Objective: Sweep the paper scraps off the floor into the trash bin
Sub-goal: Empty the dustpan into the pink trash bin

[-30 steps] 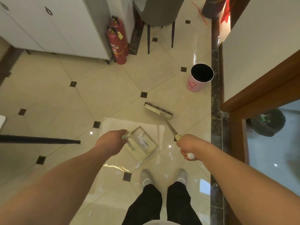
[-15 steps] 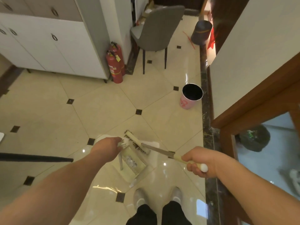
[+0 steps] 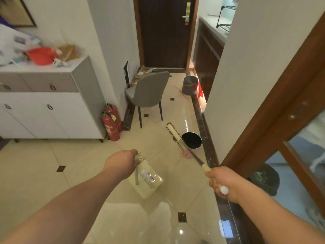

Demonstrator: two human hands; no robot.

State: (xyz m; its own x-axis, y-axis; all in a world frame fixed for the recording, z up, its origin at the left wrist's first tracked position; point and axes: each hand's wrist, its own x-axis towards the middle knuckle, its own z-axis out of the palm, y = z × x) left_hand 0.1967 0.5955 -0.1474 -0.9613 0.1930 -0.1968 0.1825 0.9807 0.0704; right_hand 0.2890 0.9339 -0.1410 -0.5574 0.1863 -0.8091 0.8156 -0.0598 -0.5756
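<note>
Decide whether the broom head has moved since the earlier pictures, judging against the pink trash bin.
Yes. The broom head has swung away from the dustpan toward the pink trash bin, now overlapping its left rim.

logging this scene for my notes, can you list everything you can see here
dustpan: 1, pale green, held above the floor, centre
paper scraps: a few, white, inside the dustpan
broom: 1, cream head, metal shaft, reaching toward the bin
trash bin: 1, pink with dark inside, by the right wall
fire extinguishers: 2, red, beside the cabinet
cabinet: 1, white and grey, left, clutter on top
chair: 1, grey, behind
bucket: 1, grey, far back
door: 1, dark brown, far end
left hand: 1, gripping the dustpan handle
right hand: 1, gripping the broom handle
</note>
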